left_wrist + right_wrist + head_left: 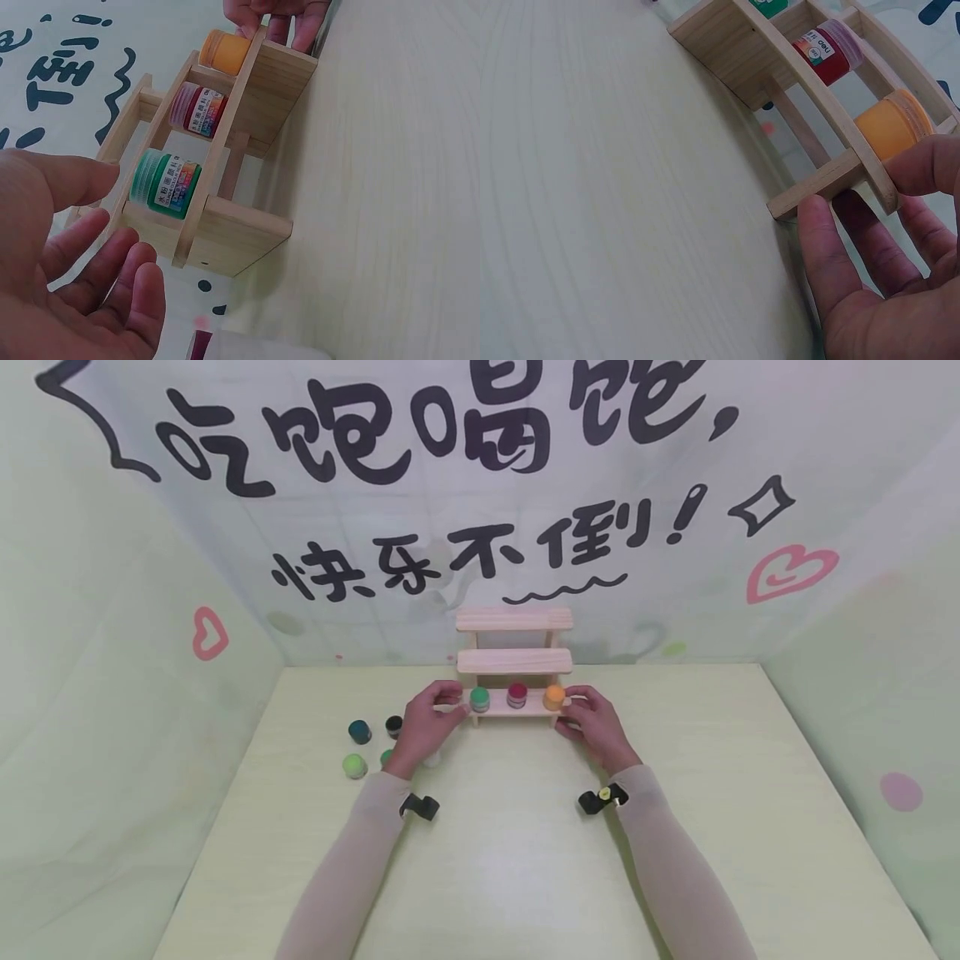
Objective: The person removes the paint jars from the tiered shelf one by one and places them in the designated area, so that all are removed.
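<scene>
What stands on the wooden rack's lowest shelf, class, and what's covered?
A green gouache jar, a red gouache jar and an orange jar. The shelf directly under their bases is hidden.

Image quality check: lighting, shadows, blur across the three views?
Head view: bright, slightly washed out, small detail soft; left wrist view: dimmer, tilted, print on the green jar fairly crisp, soft shadow on the table beside the stand; right wrist view: also dim and tilted, soft shadow along the stand's base.

Green jar, crimson jar — orange jar.
</scene>
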